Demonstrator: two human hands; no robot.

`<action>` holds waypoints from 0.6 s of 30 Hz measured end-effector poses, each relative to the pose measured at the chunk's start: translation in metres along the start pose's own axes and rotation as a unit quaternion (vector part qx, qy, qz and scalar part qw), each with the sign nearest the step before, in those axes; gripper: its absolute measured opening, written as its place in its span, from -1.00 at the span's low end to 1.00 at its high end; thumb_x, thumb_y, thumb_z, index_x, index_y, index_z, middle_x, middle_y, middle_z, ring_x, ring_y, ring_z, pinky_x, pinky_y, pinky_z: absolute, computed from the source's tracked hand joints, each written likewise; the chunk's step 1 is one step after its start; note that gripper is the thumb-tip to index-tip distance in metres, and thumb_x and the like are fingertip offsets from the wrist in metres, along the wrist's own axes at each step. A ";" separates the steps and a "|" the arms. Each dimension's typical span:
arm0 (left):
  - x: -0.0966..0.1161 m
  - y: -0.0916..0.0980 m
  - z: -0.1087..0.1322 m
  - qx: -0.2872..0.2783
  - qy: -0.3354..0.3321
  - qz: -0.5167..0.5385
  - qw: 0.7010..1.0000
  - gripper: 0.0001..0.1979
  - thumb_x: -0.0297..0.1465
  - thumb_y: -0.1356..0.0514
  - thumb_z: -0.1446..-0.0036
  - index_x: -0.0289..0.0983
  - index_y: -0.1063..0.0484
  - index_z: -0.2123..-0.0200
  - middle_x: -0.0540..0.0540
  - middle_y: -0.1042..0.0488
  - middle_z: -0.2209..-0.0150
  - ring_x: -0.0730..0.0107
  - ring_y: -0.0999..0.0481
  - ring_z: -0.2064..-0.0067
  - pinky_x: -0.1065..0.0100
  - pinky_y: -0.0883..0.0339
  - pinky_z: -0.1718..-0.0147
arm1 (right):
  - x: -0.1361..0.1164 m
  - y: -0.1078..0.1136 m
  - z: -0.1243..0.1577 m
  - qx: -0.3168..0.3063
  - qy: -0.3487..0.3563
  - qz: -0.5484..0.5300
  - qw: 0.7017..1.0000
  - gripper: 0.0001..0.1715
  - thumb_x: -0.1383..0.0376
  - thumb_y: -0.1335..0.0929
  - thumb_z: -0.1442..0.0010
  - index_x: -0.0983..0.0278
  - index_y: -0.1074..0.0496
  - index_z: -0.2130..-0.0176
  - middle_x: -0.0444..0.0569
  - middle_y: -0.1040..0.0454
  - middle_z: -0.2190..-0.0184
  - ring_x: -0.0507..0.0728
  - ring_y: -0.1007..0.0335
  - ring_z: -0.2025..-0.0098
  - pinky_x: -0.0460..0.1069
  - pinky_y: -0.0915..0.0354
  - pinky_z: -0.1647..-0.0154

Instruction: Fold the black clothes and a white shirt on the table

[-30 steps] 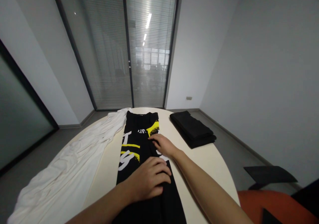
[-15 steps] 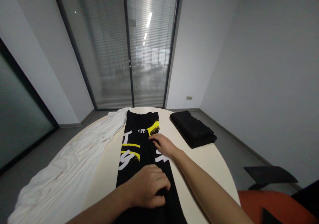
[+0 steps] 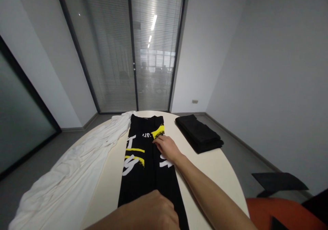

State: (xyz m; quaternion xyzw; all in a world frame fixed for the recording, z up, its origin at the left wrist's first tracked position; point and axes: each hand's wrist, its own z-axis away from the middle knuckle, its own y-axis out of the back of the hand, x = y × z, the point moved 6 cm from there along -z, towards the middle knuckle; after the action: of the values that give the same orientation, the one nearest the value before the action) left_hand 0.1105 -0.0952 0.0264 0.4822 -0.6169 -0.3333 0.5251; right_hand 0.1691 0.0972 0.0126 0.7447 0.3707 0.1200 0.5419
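Now we have the black printed shirt (image 3: 143, 168) lying as a long narrow strip down the middle of the table (image 3: 217, 165), from near edge to far edge. Our right hand (image 3: 167, 148) rests flat on it beside the yellow print, fingers laid out, pinching nothing. Our left hand (image 3: 153, 211) covers the strip's near end; we cannot tell whether it grips the cloth. We judge this to be smoothing the lengthwise fold. A crosswise fold would call for both hands on one end, with the side edges kept aligned.

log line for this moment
left hand: on black printed shirt, near end, grip unclear | right hand: flat on shirt by yellow print | white cloth left, folded black garment right
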 end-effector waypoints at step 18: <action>-0.065 0.053 0.040 0.111 0.320 0.067 0.938 -0.80 -0.43 -0.09 -0.18 -0.22 -0.52 0.34 -0.01 -0.55 0.35 0.41 -0.49 0.36 0.42 -0.26 0.33 | -0.016 -0.011 0.000 -0.047 0.053 0.049 0.996 -0.71 0.34 -0.24 -0.38 0.18 -0.51 0.03 0.03 -0.45 0.04 0.15 -0.35 0.01 0.05 -0.26 -0.02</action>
State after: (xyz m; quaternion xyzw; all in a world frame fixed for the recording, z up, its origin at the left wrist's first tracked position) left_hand 0.0576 -0.0210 0.0450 0.5766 -0.4800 -0.0546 0.6589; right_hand 0.1531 0.0879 0.0068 0.7285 0.3560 0.2026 0.5492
